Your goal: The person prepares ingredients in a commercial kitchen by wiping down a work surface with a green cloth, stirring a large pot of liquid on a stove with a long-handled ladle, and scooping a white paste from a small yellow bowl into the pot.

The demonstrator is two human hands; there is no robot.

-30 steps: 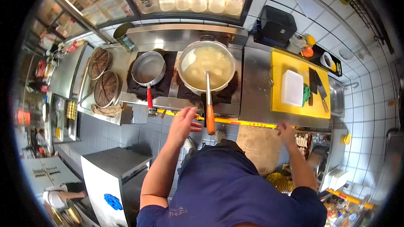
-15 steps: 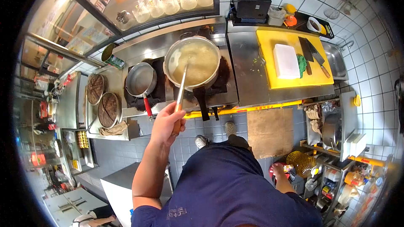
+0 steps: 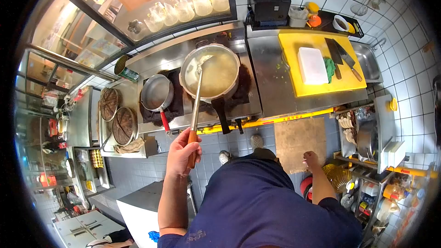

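My left hand (image 3: 183,152) is wrapped round the wooden grip of a long metal ladle (image 3: 196,105). The ladle's head rests in the cloudy, pale liquid of a large pot (image 3: 185,82), near its back left side. That pot sits on a burner, its black handle (image 3: 220,115) pointing toward me. To its left stands a smaller saucepan (image 3: 157,93) with a red handle. My right hand (image 3: 311,160) hangs low on the right, apart from any object; its fingers are loosely bent with a gap between them, and nothing shows in them.
Right of the stove, a yellow cutting board (image 3: 291,64) carries a white container (image 3: 313,65), a green cloth (image 3: 329,70) and knives (image 3: 347,59). Round lidded pans (image 3: 125,126) stand at left. An oil bottle (image 3: 337,177) and a red stool-like object (image 3: 307,187) are low at right.
The ladle's head has moved toward the pot's back left, and my left hand is slightly lower. My right hand has risen, away from the red object. My view has shifted a little.
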